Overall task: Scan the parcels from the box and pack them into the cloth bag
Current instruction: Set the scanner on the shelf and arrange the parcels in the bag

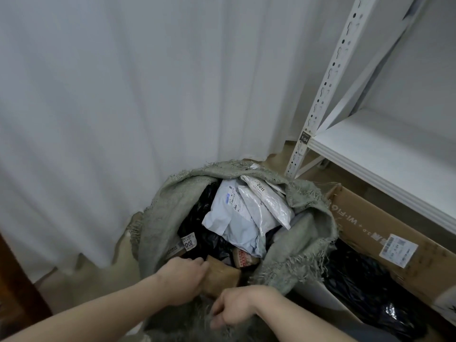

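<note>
The left hand (183, 280) pushes a small brown cardboard parcel (223, 272) into the full grey-green cloth bag (160, 218) while the right hand's fingers (219, 314) grip its near rim, so the parcel may jam or slide out.

A white parcel (269, 201) at the top of the sack is showing a sticker reading "2011". A label (188, 241) on a black parcel at the sack's left is showing "200", cut off. The shelf post (304, 138) is carrying a dark tag reading "1-04". The cardboard box (365, 225), lower right, is displaying "WI-FI" upside down.
</note>
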